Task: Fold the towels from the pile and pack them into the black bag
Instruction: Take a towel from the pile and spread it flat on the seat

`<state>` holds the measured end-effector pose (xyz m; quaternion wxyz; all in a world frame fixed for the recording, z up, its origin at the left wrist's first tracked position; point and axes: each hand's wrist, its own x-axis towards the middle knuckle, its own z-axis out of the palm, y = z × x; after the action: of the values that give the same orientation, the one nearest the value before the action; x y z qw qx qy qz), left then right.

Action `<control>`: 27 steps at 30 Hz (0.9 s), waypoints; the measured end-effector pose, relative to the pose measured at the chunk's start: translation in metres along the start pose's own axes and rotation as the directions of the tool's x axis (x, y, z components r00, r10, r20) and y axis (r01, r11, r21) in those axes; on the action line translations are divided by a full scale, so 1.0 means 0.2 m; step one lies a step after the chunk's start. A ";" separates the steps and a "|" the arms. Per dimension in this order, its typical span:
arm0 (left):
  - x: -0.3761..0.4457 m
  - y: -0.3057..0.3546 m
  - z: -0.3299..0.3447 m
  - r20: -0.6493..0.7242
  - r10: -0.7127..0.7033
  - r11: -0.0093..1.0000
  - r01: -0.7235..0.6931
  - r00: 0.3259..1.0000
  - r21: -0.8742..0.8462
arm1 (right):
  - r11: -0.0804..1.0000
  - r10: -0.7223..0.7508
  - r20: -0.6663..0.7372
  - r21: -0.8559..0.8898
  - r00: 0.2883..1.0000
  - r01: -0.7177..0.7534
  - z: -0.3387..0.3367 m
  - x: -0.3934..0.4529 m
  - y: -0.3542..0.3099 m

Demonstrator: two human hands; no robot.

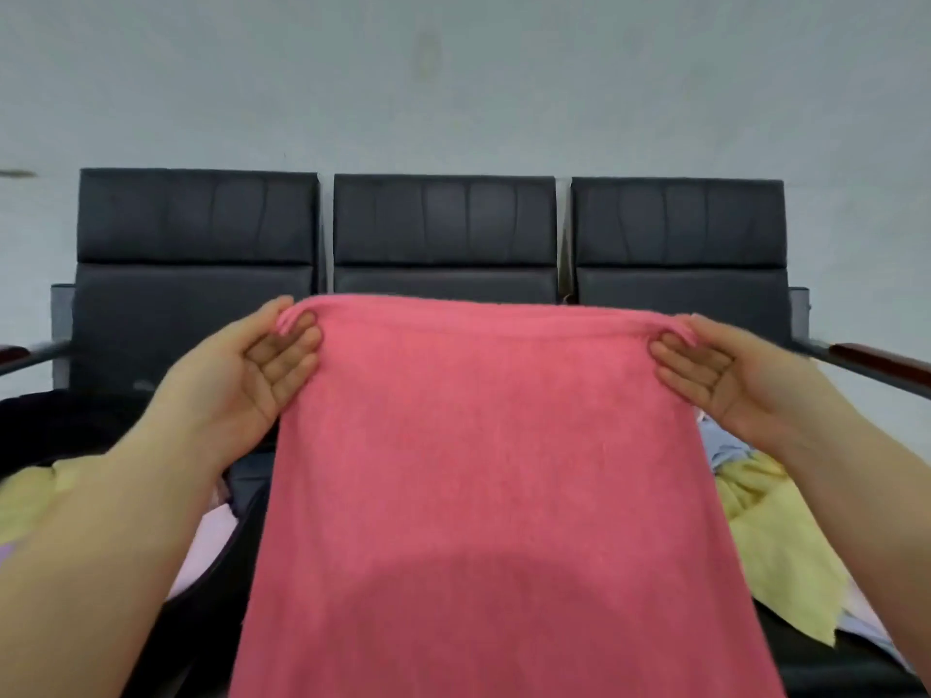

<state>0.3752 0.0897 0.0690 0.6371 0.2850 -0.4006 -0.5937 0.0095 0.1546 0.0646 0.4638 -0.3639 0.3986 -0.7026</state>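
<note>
A pink towel (pixel 493 486) hangs stretched out in front of me, filling the middle of the view. My left hand (pixel 257 365) pinches its upper left corner and my right hand (pixel 715 370) pinches its upper right corner, palms turned toward me. The black bag (pixel 65 425) stands open at the lower left, with a yellow towel (pixel 30 496) and a pale pink one (pixel 211 541) inside. The pile of towels (pixel 771 526), yellow and light blue, lies at the right, partly hidden behind the pink towel.
A row of three black padded seats (pixel 443 229) with metal armrests (pixel 866 360) stands against a pale wall behind the towel. The bag and the pile rest on the seats.
</note>
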 end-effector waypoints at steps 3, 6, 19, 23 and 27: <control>0.07 -0.25 -0.14 -0.131 -0.128 0.990 0.135 0.983 0.040 | 0.980 0.162 -0.025 -0.109 0.986 -0.164 -0.10 0.07 0.26; 0.11 -0.48 -0.26 -0.200 -0.243 0.967 0.253 0.949 0.029 | 0.962 0.245 -0.119 -0.090 0.962 -0.256 -0.20 0.14 0.49; 0.42 -0.78 -0.39 -0.289 -0.281 0.959 0.255 0.915 -0.124 | 0.949 0.203 -0.160 -0.210 0.966 -0.234 -0.21 0.48 0.79; 0.48 -0.78 -0.40 -0.257 -0.229 0.973 0.216 0.939 -0.077 | 0.975 0.156 -0.160 -0.133 0.975 -0.177 -0.19 0.52 0.81; 0.48 -0.78 -0.41 -0.219 -0.220 0.970 0.237 0.951 0.056 | 0.974 0.164 -0.158 -0.131 0.974 -0.186 -0.21 0.51 0.83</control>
<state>0.3602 -0.0338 -0.0878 0.5907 0.4168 -0.3187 -0.6129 0.0018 0.0251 -0.0872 0.4659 -0.3078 0.5121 -0.6527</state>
